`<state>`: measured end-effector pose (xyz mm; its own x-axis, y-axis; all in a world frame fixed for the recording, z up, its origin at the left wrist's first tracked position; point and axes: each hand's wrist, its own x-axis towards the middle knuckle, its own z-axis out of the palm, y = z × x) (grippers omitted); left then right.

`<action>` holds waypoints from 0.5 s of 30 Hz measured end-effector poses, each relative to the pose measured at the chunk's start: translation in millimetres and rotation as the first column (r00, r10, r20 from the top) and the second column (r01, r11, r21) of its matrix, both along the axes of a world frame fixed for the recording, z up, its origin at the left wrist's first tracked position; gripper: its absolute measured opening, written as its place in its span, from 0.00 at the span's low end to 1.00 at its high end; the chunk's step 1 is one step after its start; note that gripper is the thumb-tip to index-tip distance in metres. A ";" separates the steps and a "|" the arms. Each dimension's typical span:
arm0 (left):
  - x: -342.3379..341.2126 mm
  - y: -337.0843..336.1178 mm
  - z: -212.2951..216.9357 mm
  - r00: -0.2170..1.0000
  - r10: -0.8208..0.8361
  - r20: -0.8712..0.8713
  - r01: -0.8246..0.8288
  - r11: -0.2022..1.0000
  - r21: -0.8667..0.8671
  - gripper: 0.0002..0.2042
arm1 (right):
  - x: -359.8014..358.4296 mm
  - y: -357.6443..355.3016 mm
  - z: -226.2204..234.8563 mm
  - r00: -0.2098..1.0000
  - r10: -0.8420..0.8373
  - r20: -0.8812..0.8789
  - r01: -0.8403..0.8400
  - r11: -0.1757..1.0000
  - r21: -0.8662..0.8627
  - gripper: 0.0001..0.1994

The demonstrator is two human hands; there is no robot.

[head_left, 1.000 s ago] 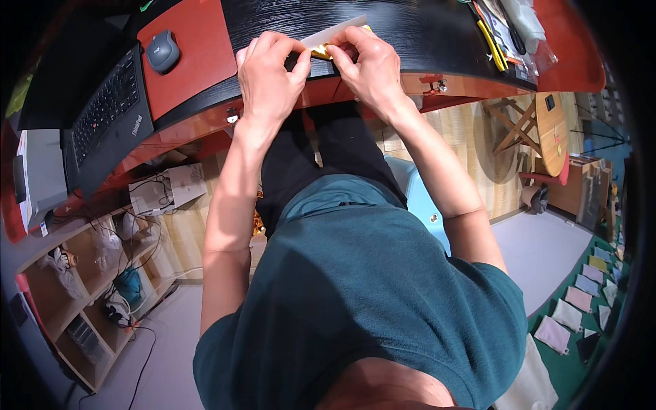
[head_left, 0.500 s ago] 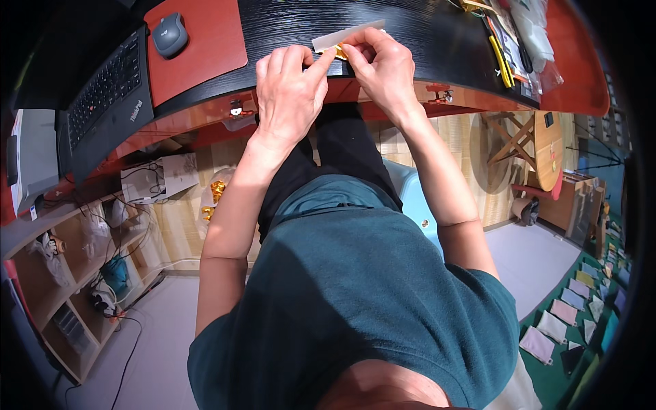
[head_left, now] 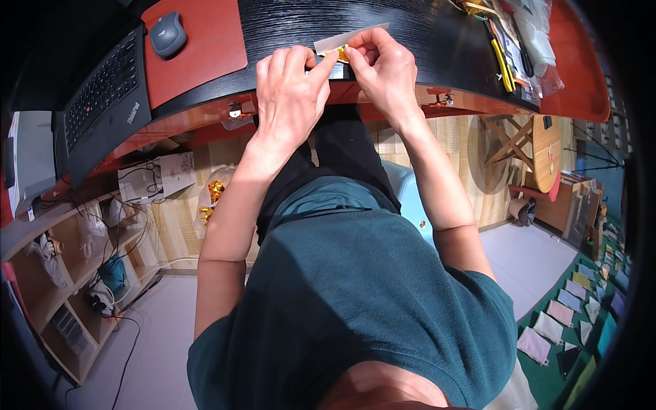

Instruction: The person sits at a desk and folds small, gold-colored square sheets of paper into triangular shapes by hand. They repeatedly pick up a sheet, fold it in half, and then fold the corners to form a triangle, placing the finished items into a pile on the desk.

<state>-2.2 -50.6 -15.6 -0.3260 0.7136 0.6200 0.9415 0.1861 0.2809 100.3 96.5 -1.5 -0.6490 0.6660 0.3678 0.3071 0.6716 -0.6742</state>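
At the near edge of the black desk, both of my hands meet over a small shiny gold foil piece. My left hand has its index fingertip and thumb at the piece's left end, the other fingers curled. Thumb and index finger of my right hand pinch the right end. Just behind the foil lies a narrow, pale translucent strip, its right part partly covered by my right hand. Whether the strip is joined to the foil cannot be made out.
On the left are a laptop, a red mat and a grey mouse. To the right lie a yellow-handled tool and clear plastic bags. Small keys or locks hang at the drawer fronts.
My hands stay at nearly the same place with slight finger shifts. More of the gold foil shows between my fingertips, and the pale strip has moved slightly.
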 end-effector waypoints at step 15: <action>-1.8 0.4 17.5 0.999 -0.031 -0.034 0.027 0.993 -0.115 0.18 | 29.4 7.4 -7.5 0.956 0.292 0.041 -0.274 0.828 0.489 0.15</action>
